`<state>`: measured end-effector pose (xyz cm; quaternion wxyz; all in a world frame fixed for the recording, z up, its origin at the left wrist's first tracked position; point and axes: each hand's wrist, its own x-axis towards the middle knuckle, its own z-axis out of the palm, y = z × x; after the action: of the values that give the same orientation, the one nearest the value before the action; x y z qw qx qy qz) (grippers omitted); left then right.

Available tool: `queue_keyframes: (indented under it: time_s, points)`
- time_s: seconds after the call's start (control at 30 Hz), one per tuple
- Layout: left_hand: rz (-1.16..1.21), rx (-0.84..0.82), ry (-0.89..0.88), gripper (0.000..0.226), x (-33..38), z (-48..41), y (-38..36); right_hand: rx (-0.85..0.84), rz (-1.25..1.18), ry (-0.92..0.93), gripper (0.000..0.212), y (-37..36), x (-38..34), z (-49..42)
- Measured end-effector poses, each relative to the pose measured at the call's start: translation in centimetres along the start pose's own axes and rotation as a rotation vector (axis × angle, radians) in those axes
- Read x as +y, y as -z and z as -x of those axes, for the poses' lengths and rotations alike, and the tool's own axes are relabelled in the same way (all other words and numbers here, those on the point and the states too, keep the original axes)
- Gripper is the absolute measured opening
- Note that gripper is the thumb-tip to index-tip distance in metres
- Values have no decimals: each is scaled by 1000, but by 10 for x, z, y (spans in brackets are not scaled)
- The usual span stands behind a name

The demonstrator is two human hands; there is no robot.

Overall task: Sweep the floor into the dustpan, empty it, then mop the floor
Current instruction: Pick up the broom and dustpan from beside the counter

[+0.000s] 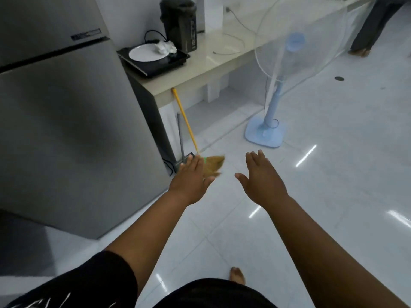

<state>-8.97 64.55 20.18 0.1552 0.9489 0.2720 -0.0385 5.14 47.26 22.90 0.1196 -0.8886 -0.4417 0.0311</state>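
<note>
Both arms stretched out ahead of me over the white tiled floor [333, 192]. Left grip [191, 181] wide: fingers straight and close together, palm down, holding nothing. Its fingertips overlap the broom's bristles in view; I cannot tell whether they touch. Right grip [263, 183] wide too, fingers slightly spread, thumb out, empty, apart from the broom. Broom [185, 123]: the top of its yellow handle leans against the edge of the tabletop [200, 70], and its brown bristle head is down at the floor just past my left fingers. A grey pole [180, 134] stands just beside the broom handle against the tabletop's end wall, with a dark base at its foot; I cannot tell if that is the dustpan. Fridge [66, 107] to my left, next to the tabletop. On the tabletop sit a black cooker [164, 63] with a white plate [144, 53] on it and a dark kettle [180, 23] behind. A blue fan [274, 101] stands on the floor right of the broom. My bare foot [238, 275] is low in view. Another person's legs [373, 23] are at the far top right.
</note>
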Motion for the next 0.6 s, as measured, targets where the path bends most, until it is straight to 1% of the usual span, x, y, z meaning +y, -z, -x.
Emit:
queue_keyframes:
  time_s: [0.17, 0.37, 0.6]
  points:
    - [-3, 79, 102, 71, -3, -40, 9, -12, -1, 131, 67, 0, 13, -68]
    - [-18, 111, 210, 73, -22, -79, 17, -69, 10, 241, 66, -13, 4, -131]
    - [35, 67, 258, 73, -70, -151, 24, -101, 8, 283, 68, -31, -14, -229]
